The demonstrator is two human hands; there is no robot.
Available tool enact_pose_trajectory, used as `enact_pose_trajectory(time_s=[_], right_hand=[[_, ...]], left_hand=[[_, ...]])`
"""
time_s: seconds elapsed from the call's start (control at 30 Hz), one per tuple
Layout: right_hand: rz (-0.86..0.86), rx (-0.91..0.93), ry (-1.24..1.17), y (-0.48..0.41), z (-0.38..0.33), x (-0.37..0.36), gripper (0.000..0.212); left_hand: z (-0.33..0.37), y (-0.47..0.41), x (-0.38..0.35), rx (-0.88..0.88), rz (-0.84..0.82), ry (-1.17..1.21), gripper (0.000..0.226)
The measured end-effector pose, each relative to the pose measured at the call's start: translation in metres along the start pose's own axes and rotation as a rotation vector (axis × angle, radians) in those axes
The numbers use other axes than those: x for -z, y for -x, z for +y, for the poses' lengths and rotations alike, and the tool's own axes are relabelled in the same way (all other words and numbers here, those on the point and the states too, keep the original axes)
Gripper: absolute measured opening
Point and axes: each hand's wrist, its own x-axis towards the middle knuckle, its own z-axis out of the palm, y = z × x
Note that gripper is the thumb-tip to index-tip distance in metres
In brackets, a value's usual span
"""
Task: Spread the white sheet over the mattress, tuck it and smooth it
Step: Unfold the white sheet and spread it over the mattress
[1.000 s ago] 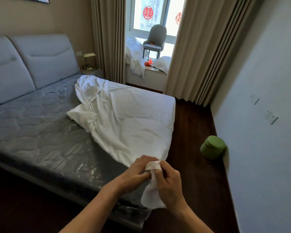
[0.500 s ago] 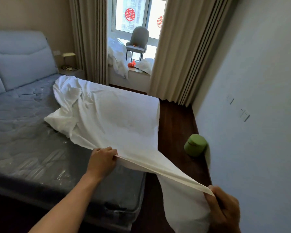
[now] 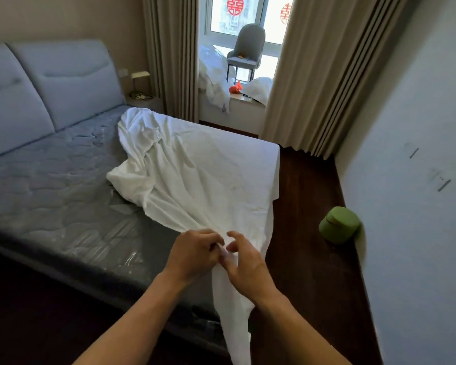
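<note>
At the left the grey mattress lies bare under clear plastic, backed by a padded headboard. Its near edge runs slantwise toward the bottom centre, with dark floor in front of it. The white sheet covers only the right-hand part of the mattress. It is bunched in a creased heap toward the middle and flatter toward the far right corner, where its edge hangs just over the side. A gathered corner comes off the near right corner of the mattress and hangs down in a long tail.

The left hand has its fingers curled round this gathered cloth. The right hand lies just beside it against the hanging part, fingers bent; whether they pinch the cloth I cannot tell.

Right of the bed a strip of wooden floor runs along the wall, and a green round bin stands in it against the wall. Beyond, curtains frame a window bay with a grey chair and piled white bedding.
</note>
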Motion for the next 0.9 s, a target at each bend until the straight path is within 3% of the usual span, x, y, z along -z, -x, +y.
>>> enact_pose_trajectory(time_s=[0.07, 0.2, 0.33, 0.47, 0.57, 0.7, 0.77, 0.9], right_hand=[[0.026, 0.068, -0.086, -0.014, -0.013, -0.012, 0.010], [0.123, 0.091, -0.262, -0.030, -0.019, -0.025, 0.019], [0.300, -0.003, -0.395, -0.046, -0.008, -0.018, 0.029], [0.385, 0.073, -0.327, -0.060, -0.004, -0.001, 0.014], [0.459, 0.113, -0.240, -0.068, -0.010, 0.003, 0.019], [0.665, 0.072, -0.087, -0.081, -0.001, 0.021, 0.022], [0.704, 0.027, -0.098, -0.085, 0.001, 0.026, 0.022], [0.724, -0.041, -0.058, -0.073, 0.001, 0.021, 0.025]], left_hand=[[-0.012, -0.003, 0.014, -0.022, -0.002, 0.006, 0.010], [-0.053, -0.012, 0.026, -0.042, -0.154, 0.108, 0.012], [-0.095, -0.030, 0.010, -0.126, -0.328, 0.058, 0.025], [-0.121, -0.064, -0.013, -0.234, -0.405, 0.024, 0.017], [-0.126, -0.084, -0.027, -0.293, -0.354, -0.024, 0.011], [-0.134, -0.102, -0.018, -0.075, -0.354, 0.125, 0.010], [-0.138, -0.108, -0.010, -0.111, -0.408, 0.130, 0.008], [-0.143, -0.115, 0.001, -0.251, -0.544, 0.095, 0.042]])
